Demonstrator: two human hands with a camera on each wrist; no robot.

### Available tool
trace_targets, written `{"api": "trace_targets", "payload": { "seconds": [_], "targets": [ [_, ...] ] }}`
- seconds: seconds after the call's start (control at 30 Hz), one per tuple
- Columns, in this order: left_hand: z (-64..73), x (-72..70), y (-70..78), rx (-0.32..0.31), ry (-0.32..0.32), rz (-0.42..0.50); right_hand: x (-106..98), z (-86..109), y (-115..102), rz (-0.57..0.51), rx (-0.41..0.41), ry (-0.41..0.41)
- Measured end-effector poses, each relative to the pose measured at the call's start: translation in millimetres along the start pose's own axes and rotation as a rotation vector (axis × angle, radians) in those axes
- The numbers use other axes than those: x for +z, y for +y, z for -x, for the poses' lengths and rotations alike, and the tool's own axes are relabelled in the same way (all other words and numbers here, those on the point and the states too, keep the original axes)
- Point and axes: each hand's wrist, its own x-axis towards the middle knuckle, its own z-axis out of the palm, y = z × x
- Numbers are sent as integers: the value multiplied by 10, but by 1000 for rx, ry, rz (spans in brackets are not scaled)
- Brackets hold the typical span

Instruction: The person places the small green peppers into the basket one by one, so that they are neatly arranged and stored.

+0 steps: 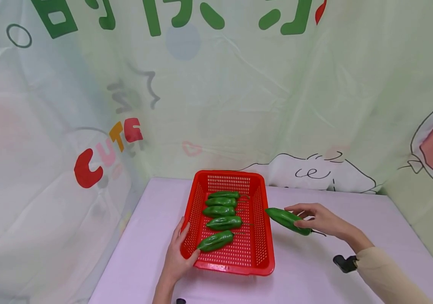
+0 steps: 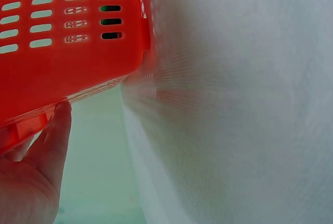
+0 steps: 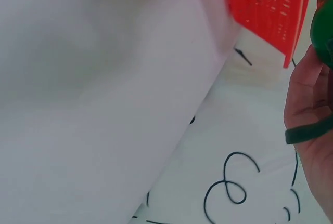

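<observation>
A red plastic basket (image 1: 232, 175) with slotted walls stands on the table, and several long green peppers (image 1: 224, 222) lie in it in a column, stems to the right. My left hand (image 1: 176, 257) holds the basket's left rim near the front corner, the thumb at the edge of the basket. From the left wrist view, the fingers (image 2: 58, 135) touch the basket's outer side. Right of the basket, my right hand (image 1: 317, 219) pinches another green pepper (image 1: 282, 217) between thumb and fingers, its tip close to the right rim and its thin stem pointing right.
The table (image 1: 315, 270) has a pale lilac cover. A printed cloth (image 1: 220, 105) with letters and drawings hangs behind it and along both sides. A small black object (image 1: 343, 263) sits at the right sleeve (image 1: 383, 270).
</observation>
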Motion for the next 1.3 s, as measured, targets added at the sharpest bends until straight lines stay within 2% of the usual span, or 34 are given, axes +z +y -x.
{"api": "trace_targets", "payload": {
  "seconds": [0.47, 0.83, 1.3],
  "targets": [
    [-7, 12, -13, -28, -2, 12, 173, -473, -275, -41, -96, -77],
    [-8, 8, -6, -46, -7, 20, 387, -705, -408, -59, -128, -130],
    [-13, 4, 2, -27, -5, 22, 688, -1034, -636, -78, -177, -172]
  ]
}}
